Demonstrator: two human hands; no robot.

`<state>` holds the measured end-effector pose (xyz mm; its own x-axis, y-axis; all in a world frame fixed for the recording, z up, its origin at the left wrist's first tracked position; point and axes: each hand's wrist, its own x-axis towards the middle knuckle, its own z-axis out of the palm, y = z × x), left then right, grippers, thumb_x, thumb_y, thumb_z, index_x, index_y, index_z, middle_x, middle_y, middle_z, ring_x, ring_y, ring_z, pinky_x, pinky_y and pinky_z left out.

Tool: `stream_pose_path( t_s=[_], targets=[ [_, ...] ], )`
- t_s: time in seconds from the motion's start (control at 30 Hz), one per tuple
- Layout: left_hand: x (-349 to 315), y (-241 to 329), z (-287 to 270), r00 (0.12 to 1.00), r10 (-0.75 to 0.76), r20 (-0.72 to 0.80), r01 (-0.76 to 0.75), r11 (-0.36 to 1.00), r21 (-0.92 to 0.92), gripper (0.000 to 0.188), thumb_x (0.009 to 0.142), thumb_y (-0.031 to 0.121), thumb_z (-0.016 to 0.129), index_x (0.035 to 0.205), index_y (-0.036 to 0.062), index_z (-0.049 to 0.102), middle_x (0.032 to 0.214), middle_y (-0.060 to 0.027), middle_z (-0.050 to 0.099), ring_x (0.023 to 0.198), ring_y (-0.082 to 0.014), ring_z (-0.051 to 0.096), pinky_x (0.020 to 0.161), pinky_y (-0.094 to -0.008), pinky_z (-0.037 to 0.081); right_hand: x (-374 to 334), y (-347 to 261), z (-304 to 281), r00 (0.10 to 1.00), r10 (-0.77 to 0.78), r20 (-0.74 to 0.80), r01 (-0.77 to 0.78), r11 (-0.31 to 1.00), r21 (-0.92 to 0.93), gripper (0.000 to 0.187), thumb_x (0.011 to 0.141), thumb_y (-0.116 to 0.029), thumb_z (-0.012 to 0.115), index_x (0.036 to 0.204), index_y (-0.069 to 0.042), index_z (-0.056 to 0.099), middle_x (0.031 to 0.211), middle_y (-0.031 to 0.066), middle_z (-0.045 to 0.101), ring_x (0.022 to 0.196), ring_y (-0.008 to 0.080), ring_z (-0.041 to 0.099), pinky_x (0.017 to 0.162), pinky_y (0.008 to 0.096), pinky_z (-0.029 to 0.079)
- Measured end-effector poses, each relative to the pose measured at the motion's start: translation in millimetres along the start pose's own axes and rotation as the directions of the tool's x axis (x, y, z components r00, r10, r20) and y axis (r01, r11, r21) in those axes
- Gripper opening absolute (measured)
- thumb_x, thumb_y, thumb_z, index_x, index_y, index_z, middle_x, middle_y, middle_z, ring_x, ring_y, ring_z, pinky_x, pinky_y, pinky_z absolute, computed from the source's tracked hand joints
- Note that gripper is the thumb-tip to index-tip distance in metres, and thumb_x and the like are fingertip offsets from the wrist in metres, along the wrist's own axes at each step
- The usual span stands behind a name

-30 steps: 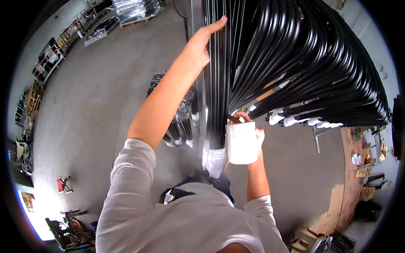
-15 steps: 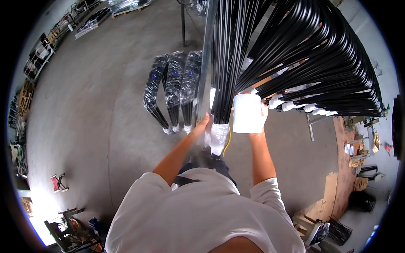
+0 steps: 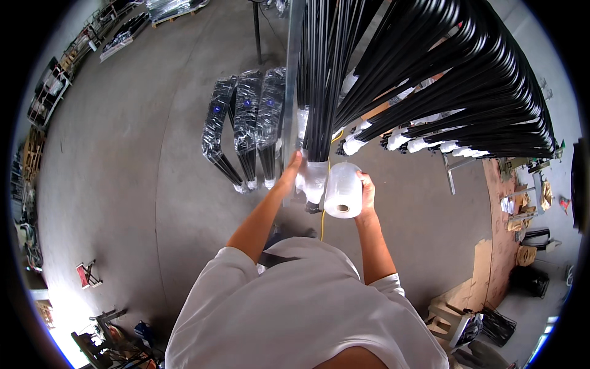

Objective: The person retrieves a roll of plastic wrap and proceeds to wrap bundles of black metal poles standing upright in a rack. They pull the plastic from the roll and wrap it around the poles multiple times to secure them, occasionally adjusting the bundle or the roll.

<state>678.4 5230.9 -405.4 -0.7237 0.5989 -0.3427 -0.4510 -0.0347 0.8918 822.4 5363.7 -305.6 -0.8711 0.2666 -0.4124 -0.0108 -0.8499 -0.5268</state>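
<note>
My right hand (image 3: 367, 192) grips a thick roll of clear stretch film (image 3: 344, 187), tilted so that its core hole faces me. The roll is just right of the film-wrapped end (image 3: 315, 177) of a bundle of black rods (image 3: 318, 117). Dark rod tips poke out below the film. My left hand (image 3: 292, 169) lies along the left side of this wrapped end, fingers stretched out; the side facing the bundle is partly hidden. A grey metal post (image 3: 291, 92) rises just beyond that hand.
Many bent black rods (image 3: 455, 80) with wrapped ends hang in rows at right. Several film-wrapped black bundles (image 3: 247, 117) lie on the floor at left. A yellow cord (image 3: 322, 226) runs below the bundle. Cardboard (image 3: 473, 277) lies at lower right.
The film roll has come lower and toward me, left and closer to the bundle, and tipped so its core shows. My left hand has shifted slightly up along the wrapped end.
</note>
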Motion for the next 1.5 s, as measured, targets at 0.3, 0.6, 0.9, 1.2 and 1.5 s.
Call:
stream_pose_path(
  t_s=[0.3, 0.6, 0.9, 1.2, 1.5],
  targets=[
    [0, -23, -17, 0.842, 0.539, 0.016, -0.503, 0.775, 0.383, 0.051, 0.081, 0.016, 0.054, 0.128, 0.0077, 0.035, 0.132, -0.0091, 0.035, 0.124, -0.026, 0.03, 0.102, -0.0396, 0.022, 13, 6, -9, 0.973, 0.226, 0.04, -0.22, 0.968, -0.12, 0.031, 0.078, -0.026, 0.052, 0.096, -0.001, 0.055, 0.085, 0.0118, 0.061, 0.072, 0.0244, 0.06, 0.067, 0.0367, 0.05],
    [-115, 94, -1, 0.703, 0.525, 0.48, -0.711, 0.519, 0.475, 0.031, 0.082, 0.013, 0.053, 0.112, 0.006, 0.054, 0.118, -0.0087, 0.051, 0.119, -0.027, 0.038, 0.099, -0.0386, 0.027, 21, 18, -12, 0.948, 0.307, 0.085, -0.297, 0.948, -0.11, 0.024, 0.08, -0.025, 0.053, 0.088, -0.003, 0.058, 0.078, 0.0083, 0.061, 0.066, 0.02, 0.06, 0.061, 0.0332, 0.051],
    [-232, -104, -179, 0.976, 0.18, 0.123, -0.141, 0.093, 0.986, 0.013, 0.076, 0.012, 0.053, 0.088, 0.0087, 0.058, 0.065, -0.0084, 0.059, 0.069, -0.0234, 0.06, 0.06, -0.0335, 0.045, -2, 22, -40, 0.948, 0.317, 0.021, -0.317, 0.945, 0.077, 0.016, 0.073, -0.023, 0.054, 0.082, -0.011, 0.057, 0.094, 0.0148, 0.06, 0.081, 0.0387, 0.059, 0.062, 0.06, 0.049],
    [-263, -105, -147, 0.936, -0.327, -0.127, 0.338, 0.739, 0.583, 0.017, 0.072, 0.008, 0.057, 0.088, 0.0045, 0.062, 0.091, -0.0094, 0.061, 0.08, -0.0206, 0.06, 0.068, -0.031, 0.045, 11, 45, -76, 0.904, 0.426, -0.017, -0.422, 0.901, 0.103, 0.029, 0.073, -0.026, 0.055, 0.092, -0.005, 0.059, 0.094, 0.0178, 0.06, 0.079, 0.0402, 0.059, 0.064, 0.0593, 0.049],
    [-239, -149, -134, 0.996, 0.038, 0.081, -0.084, 0.71, 0.699, 0.026, 0.079, 0.017, 0.048, 0.098, 0.0014, 0.055, 0.095, -0.0178, 0.059, 0.083, -0.0254, 0.058, 0.071, -0.0329, 0.045, 16, 47, -28, 0.923, 0.384, 0.003, -0.384, 0.923, 0.001, 0.036, 0.075, -0.027, 0.05, 0.098, 0.0, 0.057, 0.09, 0.019, 0.061, 0.072, 0.0374, 0.061, 0.06, 0.0543, 0.051]
  ],
)
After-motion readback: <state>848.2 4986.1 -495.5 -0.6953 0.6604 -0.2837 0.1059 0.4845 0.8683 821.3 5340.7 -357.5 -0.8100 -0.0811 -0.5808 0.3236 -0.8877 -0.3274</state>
